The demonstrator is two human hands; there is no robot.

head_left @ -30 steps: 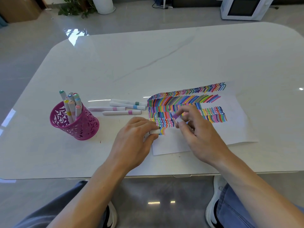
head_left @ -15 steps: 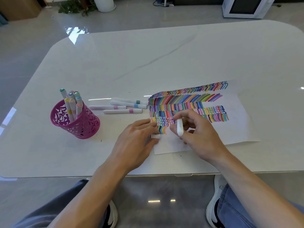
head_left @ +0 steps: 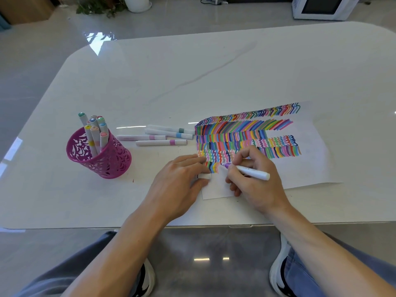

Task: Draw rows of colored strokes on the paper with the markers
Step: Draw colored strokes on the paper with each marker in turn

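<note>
A white sheet of paper [head_left: 317,166] lies on the table, covered with several rows of colored strokes. My right hand [head_left: 252,181] grips a white marker [head_left: 252,172] with a purple tip, the tip touching the paper at the end of the lowest row. My left hand [head_left: 177,185] rests on the paper's left edge and pinches a small white marker cap [head_left: 204,176] between thumb and fingers. Several capped markers [head_left: 160,142] lie on the table left of the paper.
A pink perforated pen cup [head_left: 102,161] holding several markers stands at the left. The white table's front edge [head_left: 107,227] runs just below my wrists. A plant pot and a white appliance sit on the floor beyond the table.
My right hand turned the marker from upright to a writing grip and brought its purple tip down onto the paper. My left hand stayed put with the cap.
</note>
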